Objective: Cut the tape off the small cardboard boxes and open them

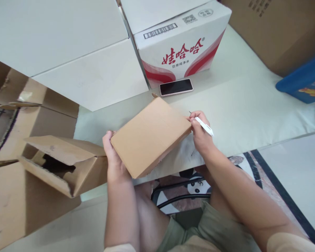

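I have the left hand [112,154] low on the left, palm turned inward, thumb up along the edge of the box [149,134] it grips by the near corner, fingers hidden behind it. My right hand [201,134] sits at the opposite corner, fingers curled tight around a white strip [205,127]. Both forearms are bare, reaching forward from below, the right slanting in from the right

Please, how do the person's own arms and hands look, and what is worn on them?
Both hands, left hand and right hand, are bare: no gloves, rings or watch visible. The forearms are uncovered. Short pale cream sleeves show only at the bottom edge.
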The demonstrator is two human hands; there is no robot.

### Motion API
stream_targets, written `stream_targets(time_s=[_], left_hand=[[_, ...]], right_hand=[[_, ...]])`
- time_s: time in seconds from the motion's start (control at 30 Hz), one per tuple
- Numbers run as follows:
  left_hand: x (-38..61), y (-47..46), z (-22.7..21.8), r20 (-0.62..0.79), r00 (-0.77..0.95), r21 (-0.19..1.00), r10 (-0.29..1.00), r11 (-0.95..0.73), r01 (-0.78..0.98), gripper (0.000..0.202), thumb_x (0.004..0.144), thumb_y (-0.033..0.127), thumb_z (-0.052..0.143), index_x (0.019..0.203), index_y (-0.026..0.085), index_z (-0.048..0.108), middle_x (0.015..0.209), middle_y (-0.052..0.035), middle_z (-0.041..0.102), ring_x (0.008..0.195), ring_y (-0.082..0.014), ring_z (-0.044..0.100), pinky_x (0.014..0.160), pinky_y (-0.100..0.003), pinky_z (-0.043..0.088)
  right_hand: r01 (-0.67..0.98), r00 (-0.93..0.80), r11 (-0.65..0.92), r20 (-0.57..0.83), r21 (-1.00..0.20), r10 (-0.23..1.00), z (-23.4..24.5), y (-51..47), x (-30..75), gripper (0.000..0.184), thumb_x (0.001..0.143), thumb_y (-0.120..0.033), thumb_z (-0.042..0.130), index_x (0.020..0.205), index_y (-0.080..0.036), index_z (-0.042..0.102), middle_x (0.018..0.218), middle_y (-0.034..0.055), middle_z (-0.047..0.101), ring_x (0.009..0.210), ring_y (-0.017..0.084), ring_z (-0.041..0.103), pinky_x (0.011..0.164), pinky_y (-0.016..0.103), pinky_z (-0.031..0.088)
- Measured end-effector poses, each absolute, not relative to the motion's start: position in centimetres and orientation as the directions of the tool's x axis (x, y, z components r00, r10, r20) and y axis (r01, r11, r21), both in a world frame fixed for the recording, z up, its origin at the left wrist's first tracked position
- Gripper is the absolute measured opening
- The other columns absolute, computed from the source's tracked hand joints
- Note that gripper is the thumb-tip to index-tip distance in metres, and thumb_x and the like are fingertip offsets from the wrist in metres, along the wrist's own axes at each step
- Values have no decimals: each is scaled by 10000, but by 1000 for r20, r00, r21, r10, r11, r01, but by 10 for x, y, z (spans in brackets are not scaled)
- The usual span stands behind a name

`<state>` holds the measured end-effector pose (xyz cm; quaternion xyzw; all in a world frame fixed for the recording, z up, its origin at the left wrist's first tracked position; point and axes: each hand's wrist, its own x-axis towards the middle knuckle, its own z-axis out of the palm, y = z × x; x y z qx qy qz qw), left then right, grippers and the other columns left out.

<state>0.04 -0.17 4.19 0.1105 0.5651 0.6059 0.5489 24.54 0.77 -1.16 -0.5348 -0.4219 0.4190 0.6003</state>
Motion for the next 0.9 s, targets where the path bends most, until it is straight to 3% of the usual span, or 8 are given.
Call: stream_targets(time_s=[0.27, 0.47, 0.67, 0.9], left_hand=[[6, -1, 49, -510, -399, 800, 762, 249, -547, 411, 831, 592, 647, 738, 234, 468, 630, 31, 541, 537, -148, 515, 596, -327, 431], [4, -2, 50, -499, -379, 811, 779, 267, -520, 394, 827, 590, 645, 768, 237, 479, 622, 56, 549, 505, -137, 528, 532, -285, 392], [6, -1, 51, -487, -394, 823, 780, 257, -507, 346, 920, 526, 533, 749, 233, 464, 605, 79, 553, 475, -117, 549, 505, -254, 407], [6, 0, 50, -484, -412, 822, 772, 241, -515, 342, 903, 523, 568, 753, 230, 475, 616, 76, 560, 480, -112, 554, 508, -246, 422]], right_hand=[[-70, 283, 58, 36, -996, 958, -9, 7, 244, 130, 882, -368, 609, 880, -277, 516, 766, -31, 654, 598, 151, 415, 793, 386, 534], [-54, 265, 46, 30, -997, 964, -11, 7, 245, 165, 882, -391, 628, 895, -279, 507, 815, -12, 683, 759, 200, 597, 828, 393, 521], [-49, 260, 18, 5, -999, 966, -10, 8, 245, 166, 867, -379, 625, 902, -282, 494, 822, -5, 685, 803, 213, 628, 831, 393, 514], [-41, 262, 8, -3, -999, 965, -9, 7, 245, 166, 872, -373, 628, 902, -283, 492, 821, -5, 694, 799, 212, 636, 816, 389, 518]])
